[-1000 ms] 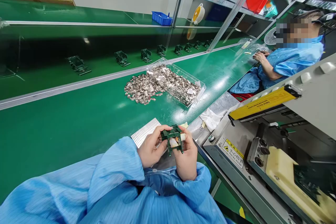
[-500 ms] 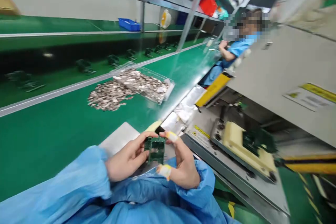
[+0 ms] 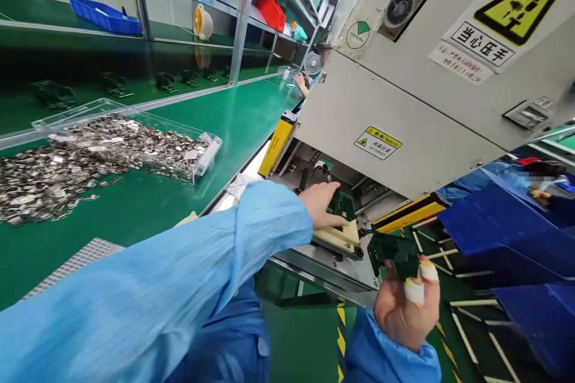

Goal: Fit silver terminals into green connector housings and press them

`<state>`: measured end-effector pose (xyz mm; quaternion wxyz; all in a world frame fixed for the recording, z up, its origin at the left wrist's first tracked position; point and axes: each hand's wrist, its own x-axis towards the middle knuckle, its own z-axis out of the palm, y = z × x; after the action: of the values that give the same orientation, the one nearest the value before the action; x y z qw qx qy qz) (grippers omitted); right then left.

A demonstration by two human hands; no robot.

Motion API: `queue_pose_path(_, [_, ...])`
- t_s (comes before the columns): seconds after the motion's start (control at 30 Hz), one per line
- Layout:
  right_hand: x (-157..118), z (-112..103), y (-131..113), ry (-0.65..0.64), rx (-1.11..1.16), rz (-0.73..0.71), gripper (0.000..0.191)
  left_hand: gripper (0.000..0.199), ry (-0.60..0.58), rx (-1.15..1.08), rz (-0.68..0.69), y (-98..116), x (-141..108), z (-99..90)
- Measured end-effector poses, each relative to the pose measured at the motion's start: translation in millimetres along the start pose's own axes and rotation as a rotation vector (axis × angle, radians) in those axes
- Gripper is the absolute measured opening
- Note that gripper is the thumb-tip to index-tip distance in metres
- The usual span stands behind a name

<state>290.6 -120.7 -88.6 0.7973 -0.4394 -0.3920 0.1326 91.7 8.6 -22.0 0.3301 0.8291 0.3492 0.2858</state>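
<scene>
Stretched over the cream-coloured fixture [image 3: 349, 238] of the machine is my left hand [image 3: 320, 203], its thumb and fingers apart. They straddle a dark green moulded part [image 3: 345, 206] seated there; a firm grip on it does not show. My right hand [image 3: 406, 306], with white and yellow wraps on two fingertips, holds up another dark green moulded part [image 3: 393, 253] just right of the fixture. Both blue sleeves reach across the front of the bench.
Loose metal pieces [image 3: 45, 182] lie on the green bench beside a clear tray [image 3: 207, 158] full of them. Several green parts [image 3: 53, 94] line the far strip. The grey machine housing [image 3: 332, 102] overhangs the fixture, with yellow guards [image 3: 277, 145]. A co-worker's hand [image 3: 302, 81] shows behind.
The view has swung right to the machine. My hands, together on one green part before, are now apart: left at the fixture, right holding a green part to the right.
</scene>
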Motion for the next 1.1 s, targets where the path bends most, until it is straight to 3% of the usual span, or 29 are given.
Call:
queue_pose_path(0.1, [14,5,4,-0.076,-0.076,0.003,0.041,0.087,0.019,-0.131,-0.089,4,11,4.5])
queue_pose_path(0.2, [33,22,14,-0.192,-0.136,0.015,0.055,0.088,0.138,-0.314,-0.118,-3,-6,-13.7])
queue_pose_path(0.27, [47,35,22,-0.302,-0.218,0.021,0.063,0.084,0.147,-0.395,-0.134,-11,-32,-35.0])
queue_pose_path(0.4, [68,56,35,-0.703,-0.377,0.062,0.063,0.065,-0.028,-0.39,-0.271,-31,-108,-76.9])
queue_pose_path(0.47, [72,60,36,-0.849,-0.425,0.031,0.057,0.065,-0.087,-0.35,-0.392,-45,-146,-85.4])
queue_pose_path(0.57, [69,57,33,-0.903,-0.544,-0.06,0.057,0.064,-0.138,-0.333,-0.508,-71,-184,-77.1])
queue_pose_path(0.67, [57,35,31,-0.777,-0.704,-0.162,0.061,0.067,-0.146,-0.384,-0.486,-99,-194,-54.4])
queue_pose_path(0.73, [46,6,34,-0.509,-0.779,-0.163,0.059,0.071,-0.153,-0.414,-0.456,-113,-190,-40.2])
queue_pose_path(0.83, [24,-53,48,0.0,-0.815,0.065,0.057,0.074,-0.154,-0.397,-0.43,-125,-179,-28.3])
queue_pose_path(0.97, [-5,-112,71,0.016,-0.757,0.252,0.058,0.071,-0.145,-0.313,-0.425,-128,-173,-28.8])
queue_pose_path(1.1, [-17,-122,85,0.066,-0.689,0.273,0.052,0.071,-0.148,-0.261,-0.393,-125,-172,-34.6])
